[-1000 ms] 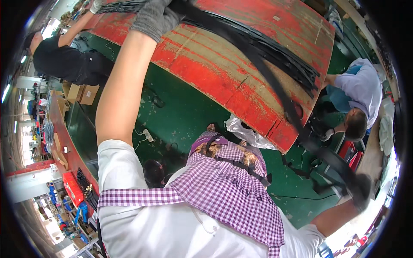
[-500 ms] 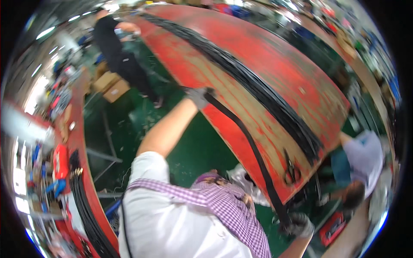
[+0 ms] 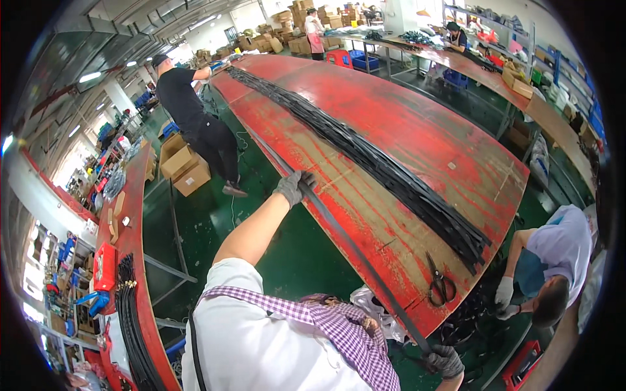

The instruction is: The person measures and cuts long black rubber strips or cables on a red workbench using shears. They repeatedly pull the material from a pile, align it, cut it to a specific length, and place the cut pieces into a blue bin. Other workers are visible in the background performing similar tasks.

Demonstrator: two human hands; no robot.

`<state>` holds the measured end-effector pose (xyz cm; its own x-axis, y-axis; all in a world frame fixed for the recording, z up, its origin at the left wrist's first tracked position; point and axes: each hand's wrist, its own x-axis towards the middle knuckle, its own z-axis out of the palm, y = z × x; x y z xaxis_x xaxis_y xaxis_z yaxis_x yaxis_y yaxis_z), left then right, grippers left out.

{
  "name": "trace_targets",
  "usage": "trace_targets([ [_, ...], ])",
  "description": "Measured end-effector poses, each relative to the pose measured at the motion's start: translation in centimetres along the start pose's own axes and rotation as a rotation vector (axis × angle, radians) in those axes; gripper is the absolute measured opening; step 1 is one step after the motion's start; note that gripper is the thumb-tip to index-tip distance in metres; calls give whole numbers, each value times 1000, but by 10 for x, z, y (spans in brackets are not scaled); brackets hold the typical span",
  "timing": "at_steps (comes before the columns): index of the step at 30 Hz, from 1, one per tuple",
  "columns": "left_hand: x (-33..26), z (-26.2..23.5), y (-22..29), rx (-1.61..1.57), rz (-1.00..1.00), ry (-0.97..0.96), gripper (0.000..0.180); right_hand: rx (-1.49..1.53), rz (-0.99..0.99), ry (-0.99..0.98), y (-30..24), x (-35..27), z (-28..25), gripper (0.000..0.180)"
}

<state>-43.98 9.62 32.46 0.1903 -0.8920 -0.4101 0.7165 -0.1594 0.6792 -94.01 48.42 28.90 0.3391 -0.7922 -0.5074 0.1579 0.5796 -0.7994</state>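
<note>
A long flat black strip [image 3: 355, 242] runs nearly straight along the near edge of the red worktable [image 3: 486, 159]. My left hand [image 3: 293, 188], in a grey glove, is closed around it partway along, and the strip carries on past that hand toward the table's far end. Just beyond the near corner, my gloved right hand [image 3: 445, 362] grips the strip's near end. Black-handled scissors [image 3: 441, 288] lie on the table close to that corner. Lengthwise on the tabletop rests a thick bundle of similar black strips [image 3: 365, 156].
At the far left end stands a person in black [image 3: 189, 107], arms over the table. Another person in a pale shirt [image 3: 561, 244] bends down at the right. A side bench [image 3: 138, 241] with black cables [image 3: 134, 326] is on my left; cardboard boxes [image 3: 184, 166] sit behind it.
The strip between my hands has gone from bowed to nearly straight. My left hand has shifted down a little in view, and the view has tilted up to show more of the room.
</note>
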Motion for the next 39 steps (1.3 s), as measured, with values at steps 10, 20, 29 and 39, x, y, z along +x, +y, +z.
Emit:
trace_targets([
  [10, 68, 25, -84, -56, -41, -43, 14, -218, 8, 110, -11, 46, -22, 21],
  [20, 138, -13, -174, 41, -190, -36, 20, -290, 256, 255, 7, 109, -65, 22],
  [29, 183, 30, -225, 84, -417, -104, 19, -274, 455, 400, -18, 121, -79, 23],
  [39, 218, 4, -235, 54, -415, -11, 23, -336, 507, 533, -27, 155, -77, 36],
])
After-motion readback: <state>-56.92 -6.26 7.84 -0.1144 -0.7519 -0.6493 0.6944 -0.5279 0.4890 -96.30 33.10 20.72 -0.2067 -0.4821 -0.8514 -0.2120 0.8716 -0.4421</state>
